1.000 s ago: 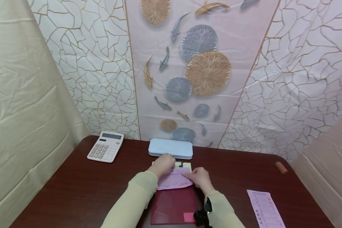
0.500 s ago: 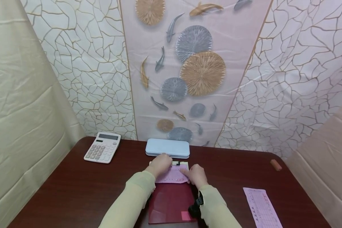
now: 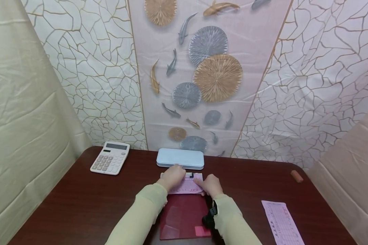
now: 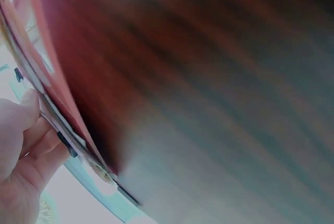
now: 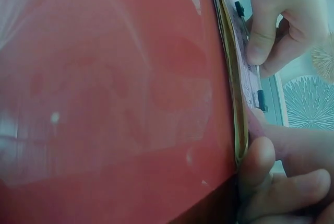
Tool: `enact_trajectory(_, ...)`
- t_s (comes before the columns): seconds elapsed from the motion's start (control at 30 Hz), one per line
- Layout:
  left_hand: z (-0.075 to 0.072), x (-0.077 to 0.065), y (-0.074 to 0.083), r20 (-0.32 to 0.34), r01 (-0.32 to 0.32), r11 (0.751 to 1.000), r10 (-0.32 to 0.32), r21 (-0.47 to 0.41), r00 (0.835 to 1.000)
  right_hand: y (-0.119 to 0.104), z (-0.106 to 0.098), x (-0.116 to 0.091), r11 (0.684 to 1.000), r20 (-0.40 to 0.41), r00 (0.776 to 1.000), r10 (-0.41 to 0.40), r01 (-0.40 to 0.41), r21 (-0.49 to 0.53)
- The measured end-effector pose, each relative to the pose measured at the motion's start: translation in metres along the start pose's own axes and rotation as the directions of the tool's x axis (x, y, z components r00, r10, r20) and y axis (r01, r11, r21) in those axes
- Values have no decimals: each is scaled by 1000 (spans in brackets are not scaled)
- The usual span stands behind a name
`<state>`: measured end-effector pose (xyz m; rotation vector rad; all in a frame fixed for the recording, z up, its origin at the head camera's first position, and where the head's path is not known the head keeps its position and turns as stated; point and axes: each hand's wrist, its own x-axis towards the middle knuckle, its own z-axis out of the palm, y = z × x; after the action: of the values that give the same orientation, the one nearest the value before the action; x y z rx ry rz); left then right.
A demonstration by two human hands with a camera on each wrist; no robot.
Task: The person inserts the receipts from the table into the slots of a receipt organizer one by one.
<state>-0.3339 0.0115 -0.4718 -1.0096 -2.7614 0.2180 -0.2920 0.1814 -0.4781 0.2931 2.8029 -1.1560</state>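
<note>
A dark red clipboard [image 3: 184, 217] with a pink tab [image 3: 202, 231] at its lower right corner lies in front of me. Over its upper end is a pink printed slip [image 3: 187, 186], its top edge at the black-ended clip [image 3: 189, 175]. My left hand [image 3: 173, 177] grips the clip; in the left wrist view its thumb [image 4: 30, 106] sits between the clip's black ends. With thumb on top and fingers beneath, my right hand [image 3: 211, 186] pinches the slip's right edge. Yellowish sheet edges [image 5: 232, 78] show under the slip in the right wrist view.
A light blue tin case [image 3: 180, 158] lies just behind the clipboard. At the back left is a white calculator [image 3: 111, 158]. Another pink slip [image 3: 282, 221] lies to the right, with a small reddish-brown block [image 3: 296, 176] near the table's right edge.
The pink slip has slid away from me, up under the clip, and its lower edge now lies closer to the clip. My right hand moved along with it; the left stayed at the clip.
</note>
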Motion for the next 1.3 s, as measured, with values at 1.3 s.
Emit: enact_trajectory(1.3,-2,-1,-2,8,134,973,-135,-185,991,19,-30,-19,997,-105,991,-78,80,21)
